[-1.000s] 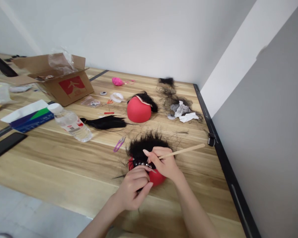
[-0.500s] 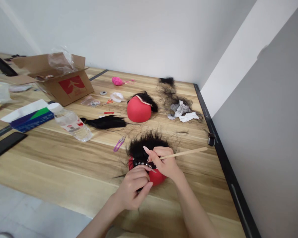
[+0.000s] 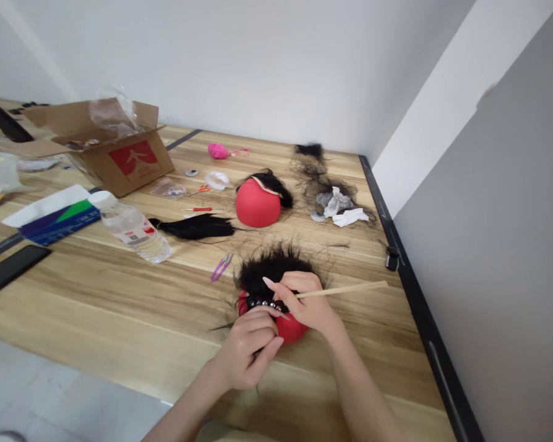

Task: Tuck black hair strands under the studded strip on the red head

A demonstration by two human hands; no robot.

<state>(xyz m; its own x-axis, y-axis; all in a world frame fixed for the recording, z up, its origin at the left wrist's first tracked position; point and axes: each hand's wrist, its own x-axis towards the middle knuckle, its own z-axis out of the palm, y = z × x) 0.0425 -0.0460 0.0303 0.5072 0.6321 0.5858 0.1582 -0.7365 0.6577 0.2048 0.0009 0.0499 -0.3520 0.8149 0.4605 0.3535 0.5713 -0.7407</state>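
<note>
A red dome-shaped form (image 3: 295,330) lies near the table's front, with short black hair (image 3: 274,265) standing up from its far side. Round shiny beads or pin heads (image 3: 263,303) run in a row across it. My left hand (image 3: 249,348) grips the form's near side, fingers curled over the top and thumb lower down. In my right hand (image 3: 308,301) a thin light wooden stick (image 3: 354,288) is held like a pen, its back end pointing right. The stick's working tip is hidden among my fingers, close to the row.
Beyond lie purple thread snips (image 3: 221,268), a black hair bundle (image 3: 198,226), a second red dome (image 3: 257,204) with hair, and crumpled tissue (image 3: 345,209). At left are a water bottle (image 3: 136,230), cardboard box (image 3: 124,159) and black phone (image 3: 11,270). A wall (image 3: 488,245) borders the right.
My right hand has shifted very slightly, and the stick's back end sits a little lower and further right. My left hand and the form look unmoved.
</note>
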